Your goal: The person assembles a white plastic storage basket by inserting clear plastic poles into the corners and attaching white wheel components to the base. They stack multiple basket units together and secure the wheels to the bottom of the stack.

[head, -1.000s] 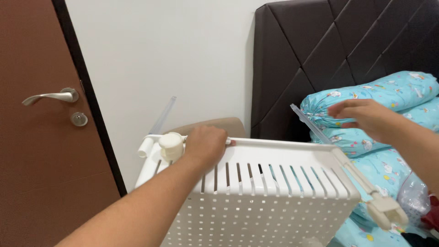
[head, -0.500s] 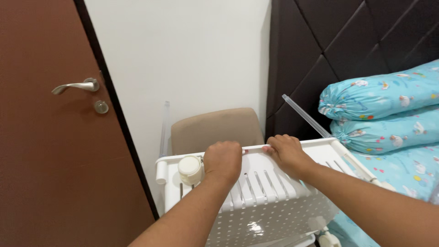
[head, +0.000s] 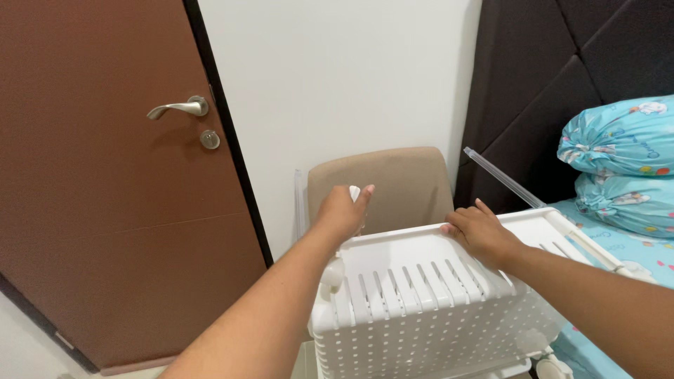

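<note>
Subject: white perforated plastic storage cart [head: 421, 309], tipped on its side, underside toward the camera, at 5 o'clock in the view, between the brown wooden door [head: 105, 196] and the bed.
Left hand: left hand [head: 342, 210] is closed around a small white plastic piece [head: 354, 192] at the cart's upper left corner, at 12 o'clock from the cart; only the tip of the piece shows above the fingers, so its kind cannot be told.
Right hand: right hand [head: 484, 231] lies palm down on the cart's upper edge at 2 o'clock, fingers loosely spread, pressing rather than pinching.
Fittings: a clear plastic rod [head: 502, 177] rises from the cart's right corner toward 11 o'clock; a white caster wheel [head: 551, 366] shows at the lower right corner.
Surroundings: beige padded chair back [head: 382, 186] stands behind the cart against the white wall; dark quilted headboard [head: 562, 84] at 2 o'clock; blue patterned pillows [head: 625, 168] at 3 o'clock.
Step in hand: judged to be work on the corner fitting, the right hand steadying the frame.
Next move calls for: a firm brace from the right hand while the left works squarely at the corner socket.
</note>
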